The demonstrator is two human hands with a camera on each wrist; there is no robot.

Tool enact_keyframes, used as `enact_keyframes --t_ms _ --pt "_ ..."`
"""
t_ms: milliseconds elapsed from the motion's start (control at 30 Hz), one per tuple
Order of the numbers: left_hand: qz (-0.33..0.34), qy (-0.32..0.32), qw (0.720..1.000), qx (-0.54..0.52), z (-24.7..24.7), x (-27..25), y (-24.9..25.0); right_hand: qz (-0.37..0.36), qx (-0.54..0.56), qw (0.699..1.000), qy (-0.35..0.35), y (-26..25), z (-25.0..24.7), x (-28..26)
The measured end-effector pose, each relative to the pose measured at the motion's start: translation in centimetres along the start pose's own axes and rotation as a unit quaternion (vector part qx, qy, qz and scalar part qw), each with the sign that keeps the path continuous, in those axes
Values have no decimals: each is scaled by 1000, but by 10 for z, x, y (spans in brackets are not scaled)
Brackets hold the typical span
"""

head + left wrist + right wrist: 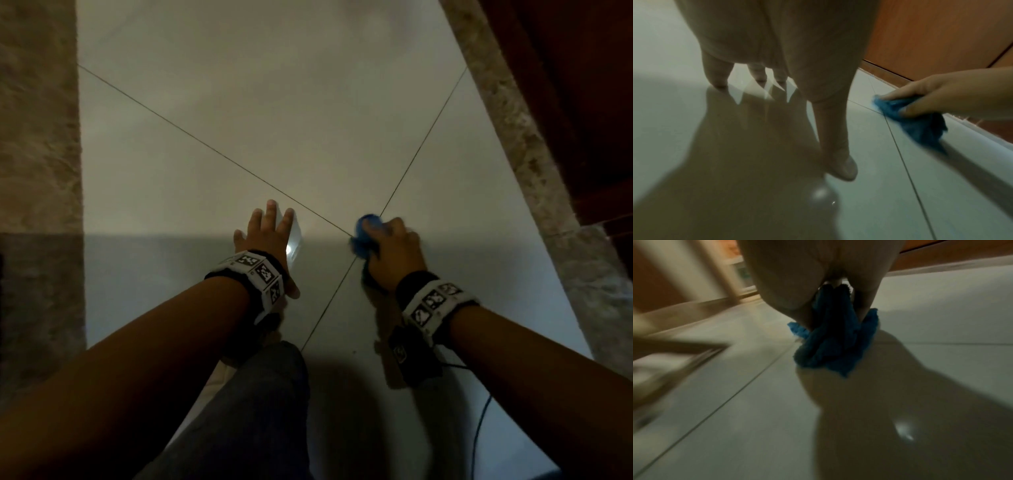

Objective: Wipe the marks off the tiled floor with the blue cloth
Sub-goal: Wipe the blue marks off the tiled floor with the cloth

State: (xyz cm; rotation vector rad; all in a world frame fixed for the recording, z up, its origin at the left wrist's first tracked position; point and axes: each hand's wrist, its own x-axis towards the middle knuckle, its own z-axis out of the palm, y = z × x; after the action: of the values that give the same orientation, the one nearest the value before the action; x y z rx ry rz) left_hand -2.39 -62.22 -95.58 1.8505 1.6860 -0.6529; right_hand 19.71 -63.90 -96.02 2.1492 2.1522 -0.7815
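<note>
We see the pale tiled floor (pixel 274 120) filling the frame, its grout lines crossing at lower centre. Our left hand (pixel 265 236) lies spread flat on it, fingers straight. Right of it, our right hand (pixel 394 253) grips the bunched blue cloth (pixel 363 236) against the grout crossing.

The left hand (pixel 270 236) lies flat on the tiled floor (pixel 260 130), fingers spread, left of the spot where the grout lines (pixel 219 154) cross. The right hand (pixel 394 253) sits just right of that crossing, bunching the cloth (pixel 364 236) down on the floor right at the joint. A stone border strip (pixel 534 171) runs along the right, a wooden panel (pixel 575 85) beyond it. Another stone strip (pixel 37 171) edges the left. The person's knee (pixel 260 394) is below, between the forearms.
</note>
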Motion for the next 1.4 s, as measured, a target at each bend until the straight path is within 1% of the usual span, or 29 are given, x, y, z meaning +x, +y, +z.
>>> enact_keyframes --t_ms 67,133,167,233,267,333,367,400,433,500,533,567,600,633,667,700,767,833,867,900,967,1000,1033,1067,1167,1233,1267,1333,1400 --pt "-2 -1 1000 18 -1 -1 0 -69 -7 997 -23 -2 6 -8" --pt "-2 13 999 49 -3 1 2 -93 -10 996 -10 15 3 -3" --pt "0 21 998 58 -4 1 6 -78 6 997 13 29 1 2" --pt "23 32 998 50 -6 3 15 2 43 996 74 53 -9 9" --pt "42 36 998 40 -7 5 19 44 60 993 93 62 -14 11" --pt "73 26 996 32 -6 6 25 104 120 981 109 71 -17 12" --pt "77 17 996 29 -4 7 26 114 127 980 106 69 -17 10" --pt "75 11 997 24 -3 8 26 106 105 984 97 64 -17 8" --pt "73 9 997 21 -2 8 26 81 66 991 78 58 -16 5" --pt "70 10 997 22 -2 8 28 6 -17 1000 16 46 -14 -7" --pt "68 12 997 23 -3 7 29 -35 -44 998 -17 42 -12 -13" --pt "68 13 997 23 -3 8 29 -61 -54 996 -43 42 -11 -19" --pt "68 14 997 23 -4 8 29 -79 -49 994 -54 47 -13 -24" --pt "67 14 997 22 -4 9 29 -86 -26 995 -42 54 -18 -25" --pt "68 13 997 22 -4 9 29 -70 8 997 -13 67 -22 -24" --pt "68 11 997 22 -4 9 29 -25 40 999 21 84 -28 -21" --pt "69 10 997 23 -4 9 28 119 64 989 58 120 -42 -17" --pt "69 14 997 26 -3 9 28 261 48 962 63 149 -55 -18" --pt "69 15 997 27 -3 10 27 309 36 949 55 158 -58 -21" --pt "69 15 997 29 -2 10 27 337 27 940 42 163 -59 -22" --pt "70 16 997 34 -1 10 27 365 17 931 13 156 -63 -22" --pt "70 19 997 36 -1 11 27 365 19 931 4 146 -64 -20" --pt "71 22 997 37 -1 12 27 349 26 937 0 133 -64 -16" --pt "73 23 996 34 -2 13 27 314 33 949 0 116 -64 -11" --pt "78 20 997 21 -12 15 22 148 51 988 -7 54 -53 2" --pt "63 30 997 22 -21 12 13 53 66 996 -32 17 -40 9" --pt "51 36 998 15 -26 10 8 25 86 995 -39 3 -33 11" --pt "31 45 998 -29 -32 3 -2 7 150 988 -20 -16 -23 13" --pt "25 50 995 -80 -33 -9 -8 36 215 976 22 -22 -20 13"
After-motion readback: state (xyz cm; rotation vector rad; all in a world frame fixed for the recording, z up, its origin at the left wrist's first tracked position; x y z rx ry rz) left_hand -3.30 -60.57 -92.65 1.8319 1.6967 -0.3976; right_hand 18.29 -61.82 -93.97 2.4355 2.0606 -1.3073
